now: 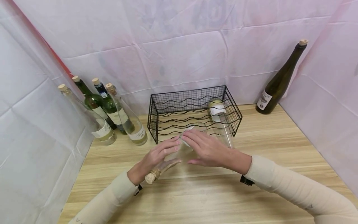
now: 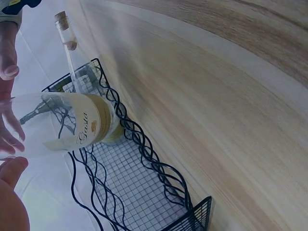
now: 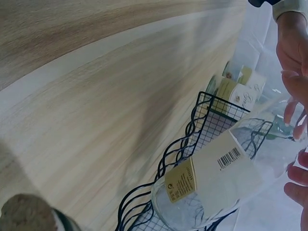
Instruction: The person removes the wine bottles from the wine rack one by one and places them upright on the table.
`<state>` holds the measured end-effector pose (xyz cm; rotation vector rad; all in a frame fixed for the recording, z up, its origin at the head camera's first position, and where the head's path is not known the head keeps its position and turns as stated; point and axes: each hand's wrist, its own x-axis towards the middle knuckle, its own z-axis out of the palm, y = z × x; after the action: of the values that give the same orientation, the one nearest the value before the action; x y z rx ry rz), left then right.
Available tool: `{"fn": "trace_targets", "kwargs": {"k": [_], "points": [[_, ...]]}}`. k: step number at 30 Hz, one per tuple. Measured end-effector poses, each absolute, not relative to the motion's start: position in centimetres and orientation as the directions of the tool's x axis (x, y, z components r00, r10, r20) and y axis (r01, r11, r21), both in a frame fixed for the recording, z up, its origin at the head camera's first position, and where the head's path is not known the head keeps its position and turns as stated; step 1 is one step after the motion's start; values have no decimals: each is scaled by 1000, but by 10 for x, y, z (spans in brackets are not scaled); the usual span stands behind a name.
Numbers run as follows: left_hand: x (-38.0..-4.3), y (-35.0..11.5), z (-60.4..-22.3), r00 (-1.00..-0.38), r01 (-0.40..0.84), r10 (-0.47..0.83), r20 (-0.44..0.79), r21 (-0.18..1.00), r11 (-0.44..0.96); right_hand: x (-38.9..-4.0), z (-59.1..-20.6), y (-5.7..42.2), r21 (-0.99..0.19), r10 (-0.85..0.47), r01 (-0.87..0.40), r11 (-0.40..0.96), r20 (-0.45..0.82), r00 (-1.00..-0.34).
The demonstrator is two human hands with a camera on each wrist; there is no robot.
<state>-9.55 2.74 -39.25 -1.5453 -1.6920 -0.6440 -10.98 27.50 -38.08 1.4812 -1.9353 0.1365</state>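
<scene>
A clear glass bottle point(image 1: 188, 146) with a cork and a pale label is held at a slant, its base over the front of the black wire rack point(image 1: 152, 118) and its neck toward me. My left hand point(image 1: 159, 155) grips its left side, the corked neck passing beside the wrist. From the other side, my right hand point(image 1: 208, 151) holds the same bottle with fingers over it and thumb lower. The label point(image 2: 89, 120) faces the left wrist view; a barcode point(image 3: 228, 159) shows in the right wrist view. Another clear bottle point(image 1: 218, 110) lies in the rack's right end.
At the left stand two clear bottles point(image 1: 135, 132) and two green bottles point(image 1: 113, 110), all corked. A tall dark bottle point(image 1: 275, 88) stands at the back right. White sheeting point(image 1: 179, 62) hangs behind the wooden table point(image 1: 193, 199) and along both sides.
</scene>
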Motion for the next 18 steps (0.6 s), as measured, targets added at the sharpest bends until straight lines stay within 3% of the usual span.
{"fn": "trace_targets", "kwargs": {"k": [7, 18], "points": [[-89, 27, -388, -39, 985, 571, 820, -66, 162, -108, -381, 268, 330, -802, -860, 389, 582, -139], [-85, 32, -377, -25, 981, 474, 880, -69, 180, -105, -382, 265, 297, -804, -855, 426, 558, -207]]}}
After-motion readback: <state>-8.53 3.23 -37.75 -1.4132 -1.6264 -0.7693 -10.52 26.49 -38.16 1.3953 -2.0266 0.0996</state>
